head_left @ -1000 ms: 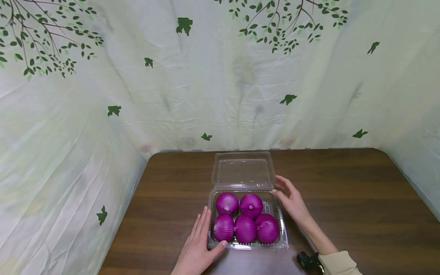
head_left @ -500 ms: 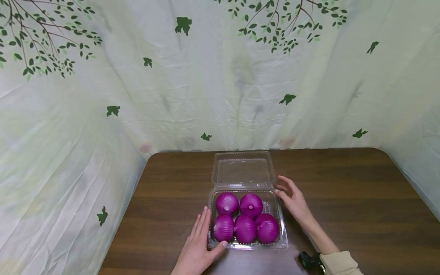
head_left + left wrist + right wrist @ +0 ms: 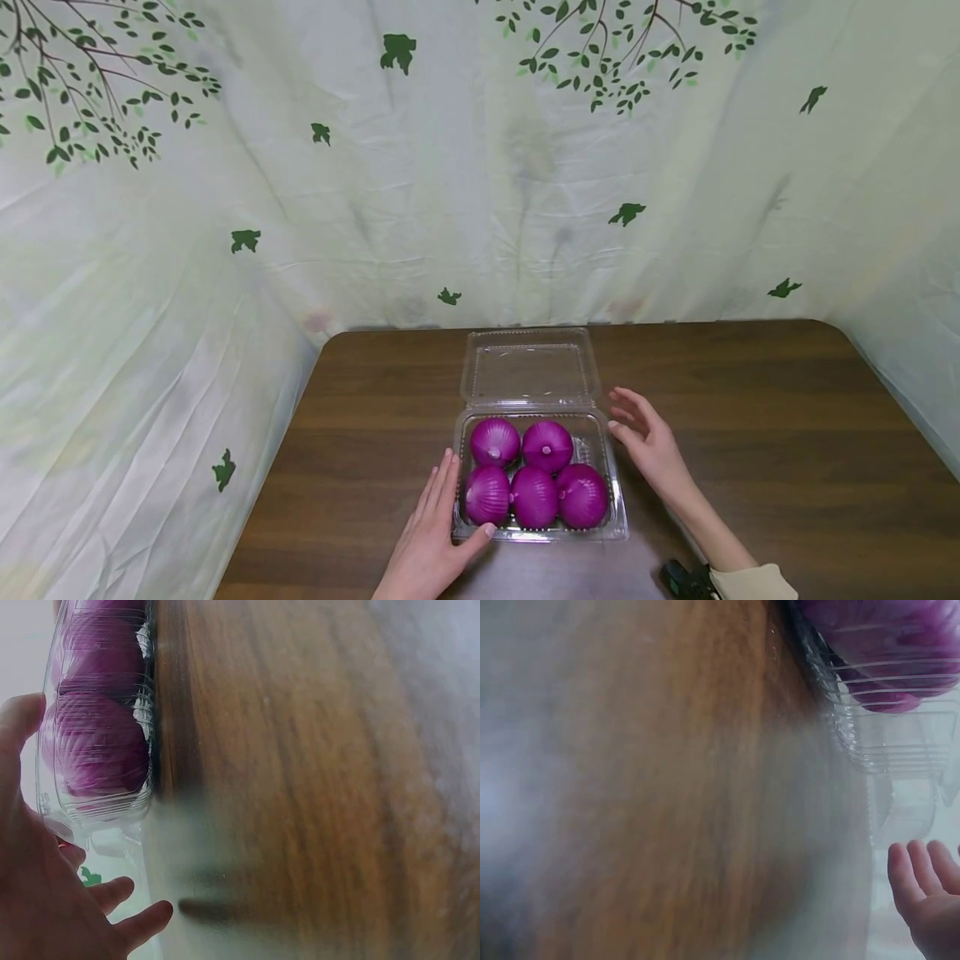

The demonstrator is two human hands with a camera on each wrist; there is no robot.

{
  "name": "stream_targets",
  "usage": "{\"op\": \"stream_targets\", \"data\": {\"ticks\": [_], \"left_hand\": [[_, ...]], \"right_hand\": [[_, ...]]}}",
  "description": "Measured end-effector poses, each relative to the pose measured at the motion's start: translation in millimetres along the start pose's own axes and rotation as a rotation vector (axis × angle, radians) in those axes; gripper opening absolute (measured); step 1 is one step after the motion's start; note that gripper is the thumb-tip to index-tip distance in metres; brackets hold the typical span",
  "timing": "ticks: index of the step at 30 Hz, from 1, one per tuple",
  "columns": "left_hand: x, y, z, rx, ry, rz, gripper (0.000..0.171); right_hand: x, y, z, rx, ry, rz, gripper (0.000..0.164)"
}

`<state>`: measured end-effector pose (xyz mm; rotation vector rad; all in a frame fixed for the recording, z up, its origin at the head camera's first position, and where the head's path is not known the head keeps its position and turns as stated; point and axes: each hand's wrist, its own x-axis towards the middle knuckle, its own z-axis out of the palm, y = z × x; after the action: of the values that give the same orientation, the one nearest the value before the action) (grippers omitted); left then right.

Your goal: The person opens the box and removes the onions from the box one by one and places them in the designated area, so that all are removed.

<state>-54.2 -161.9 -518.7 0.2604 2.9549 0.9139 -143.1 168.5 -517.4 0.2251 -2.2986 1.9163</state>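
Note:
A clear plastic clamshell box [image 3: 617, 528] lies on the table, its lid [image 3: 531, 375] folded back toward the far edge. Several purple onions [image 3: 535, 497] sit inside in two rows, and the back right corner of the box holds none. My left hand [image 3: 429, 533] rests against the box's left side, fingers straight, thumb at the front left corner; the left wrist view shows the thumb by the clear wall near an onion [image 3: 97, 746]. My right hand [image 3: 651, 442] is just right of the box, apart from it, fingers loosely bent and holding nothing. In the right wrist view its fingers [image 3: 924, 866] show beyond the box.
The brown wooden table [image 3: 787, 433] extends to both sides of the box. A pale curtain [image 3: 450, 167] with leaf prints stands behind the table and along its sides. A black device [image 3: 684, 579] is strapped at the right wrist, by a beige sleeve [image 3: 753, 583].
My right hand has drawn away from the box's right edge, moving slightly right and toward me. The left hand, the box and the onions stay in place.

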Motion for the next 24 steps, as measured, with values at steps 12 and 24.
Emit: {"op": "stream_targets", "data": {"ticks": [12, 24], "left_hand": [[0.7, -1.2, 0.8, -0.043, 0.001, 0.001, 0.099], [0.7, -1.6, 0.6, -0.104, -0.018, -0.009, 0.097]], "right_hand": [[-26, -15, -4, -0.327, -0.033, -0.191, 0.058], [-46, -22, 0, -0.451, -0.209, -0.404, 0.05]]}}
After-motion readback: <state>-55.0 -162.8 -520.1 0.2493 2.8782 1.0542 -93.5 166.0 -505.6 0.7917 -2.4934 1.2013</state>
